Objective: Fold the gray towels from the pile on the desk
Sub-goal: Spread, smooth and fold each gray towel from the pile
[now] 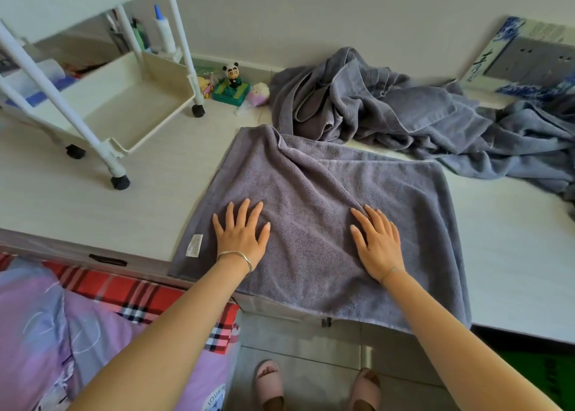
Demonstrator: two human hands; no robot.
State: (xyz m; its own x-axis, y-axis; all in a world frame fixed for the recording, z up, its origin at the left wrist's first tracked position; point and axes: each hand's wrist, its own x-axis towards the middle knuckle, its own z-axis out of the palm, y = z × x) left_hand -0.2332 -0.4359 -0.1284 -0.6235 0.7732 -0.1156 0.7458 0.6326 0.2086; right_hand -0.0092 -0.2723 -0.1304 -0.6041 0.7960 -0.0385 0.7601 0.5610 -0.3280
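Observation:
One gray towel (314, 189) lies spread on the pale desk (93, 199), its near edge hanging over the desk front and a white label at its left edge. My left hand (241, 233) rests flat on its left half with fingers apart. My right hand (378, 242) lies flat on its right half, fingers together, beside a diagonal crease. Neither hand grips the cloth. Behind the towel, a crumpled pile of gray towels (404, 108) sits against the wall and trails to the right.
A white rolling cart (102, 99) stands on the desk at left. Small toy figures (233, 82) sit by the wall. A blue-and-white box (529, 52) leans at the back right. Below left is bedding (93, 317); my slippered feet (317, 385) are on the tiled floor.

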